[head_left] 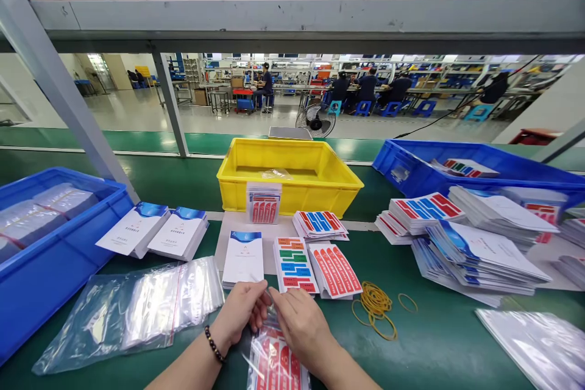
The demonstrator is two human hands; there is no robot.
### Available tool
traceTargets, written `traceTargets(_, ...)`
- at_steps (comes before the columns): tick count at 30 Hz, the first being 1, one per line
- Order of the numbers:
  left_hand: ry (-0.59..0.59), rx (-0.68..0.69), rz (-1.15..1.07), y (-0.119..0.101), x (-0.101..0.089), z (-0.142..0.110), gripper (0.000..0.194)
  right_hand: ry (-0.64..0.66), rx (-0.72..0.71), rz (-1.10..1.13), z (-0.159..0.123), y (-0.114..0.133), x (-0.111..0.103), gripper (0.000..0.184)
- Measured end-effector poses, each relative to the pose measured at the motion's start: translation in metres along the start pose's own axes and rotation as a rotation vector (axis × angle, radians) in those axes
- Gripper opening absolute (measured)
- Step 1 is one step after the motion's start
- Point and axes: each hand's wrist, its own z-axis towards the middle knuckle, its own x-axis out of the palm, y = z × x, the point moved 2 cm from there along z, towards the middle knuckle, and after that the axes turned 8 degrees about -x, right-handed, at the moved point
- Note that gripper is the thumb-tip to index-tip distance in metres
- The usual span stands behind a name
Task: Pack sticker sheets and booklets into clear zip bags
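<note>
A clear plastic bag with red-and-white sticker sheets in it lies at the table's near edge. My left hand, a beaded bracelet at its wrist, pinches the bag's upper end. Close beside it, my right hand has its fingers closed on the same end. Just beyond my hands are a stack of white-and-blue booklets, a stack of multicoloured sticker sheets and a stack of red-striped sheets. Behind these sits another stack of blue-and-red sheets. My fingertips partly hide the bag's end.
A yellow bin stands ahead, a filled bag leaning on its front. Blue bins stand left and right. Plastic bags lie left; rubber bands and booklet piles lie right. A shelf beam crosses overhead.
</note>
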Motion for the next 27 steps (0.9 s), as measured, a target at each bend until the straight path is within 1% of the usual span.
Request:
traceTargets(5,0.009,0.044,0.044,0.001,-0.001,0.0,0.031,-0.004,0.073,0.069,0.0,0.0,0.0,0.026)
traceTargets(8,-0.013,0.102,0.096,0.001,-0.001,-0.002,0.03,-0.02,0.128,0.141,-0.002,0.0,0.002,0.026)
traceTargets(11,-0.066,0.178,0.159,0.0,0.0,-0.006,0.029,0.017,0.242,0.339,-0.003,-0.001,0.003,0.024)
traceTargets(13,-0.121,0.261,0.256,-0.001,0.0,-0.009,0.029,0.06,0.348,0.506,-0.003,-0.001,0.003,0.018)
traceTargets(15,-0.16,0.325,0.359,-0.001,0.001,-0.012,0.03,0.082,0.437,0.627,-0.002,-0.003,0.003,0.011)
traceTargets(17,-0.15,0.337,0.399,-0.001,0.001,-0.013,0.031,0.093,0.482,0.693,-0.002,-0.006,0.002,0.018)
traceTargets(19,-0.116,0.335,0.394,0.0,0.002,-0.013,0.031,0.108,0.489,0.718,-0.002,-0.008,0.001,0.024)
traceTargets(22,-0.076,0.333,0.404,0.001,0.003,-0.012,0.032,0.125,0.47,0.707,-0.003,-0.008,0.0,0.022)
traceTargets(25,-0.081,0.332,0.414,0.002,0.003,-0.012,0.033,0.141,0.458,0.699,-0.003,-0.008,0.0,0.017)
traceTargets(27,-0.089,0.334,0.415,0.003,0.003,-0.011,0.035,0.148,0.46,0.71,-0.003,-0.008,0.0,0.018)
